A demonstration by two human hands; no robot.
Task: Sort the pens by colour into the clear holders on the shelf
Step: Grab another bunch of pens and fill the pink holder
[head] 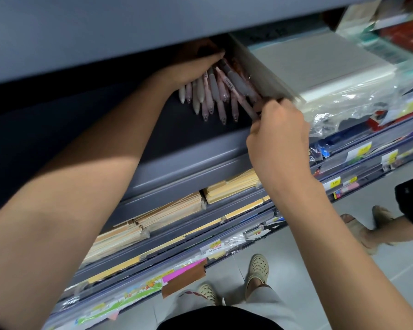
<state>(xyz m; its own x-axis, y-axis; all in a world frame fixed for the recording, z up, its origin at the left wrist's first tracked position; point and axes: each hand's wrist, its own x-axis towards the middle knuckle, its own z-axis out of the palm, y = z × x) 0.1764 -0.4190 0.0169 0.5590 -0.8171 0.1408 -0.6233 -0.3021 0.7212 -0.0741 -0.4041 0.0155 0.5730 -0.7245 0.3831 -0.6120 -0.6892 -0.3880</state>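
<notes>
A bundle of pale pink and white pens (210,96) lies fanned out on the dark grey shelf (153,129), tips pointing toward me. My left hand (191,65) reaches under the upper shelf and grips the far ends of the bundle. At the bundle's right side, my right hand (277,129) pinches the near end of one pink pen (244,103). That pen lies against a pale divider panel (265,75). No clear holder can be made out around the pens.
An overhanging grey shelf (129,27) hides the back of the pen bay. Plastic-wrapped paper stacks (320,65) lie right of the divider. Envelope stacks (167,215) and price labels fill lower shelves. Another person's feet (367,227) stand on the floor at the right.
</notes>
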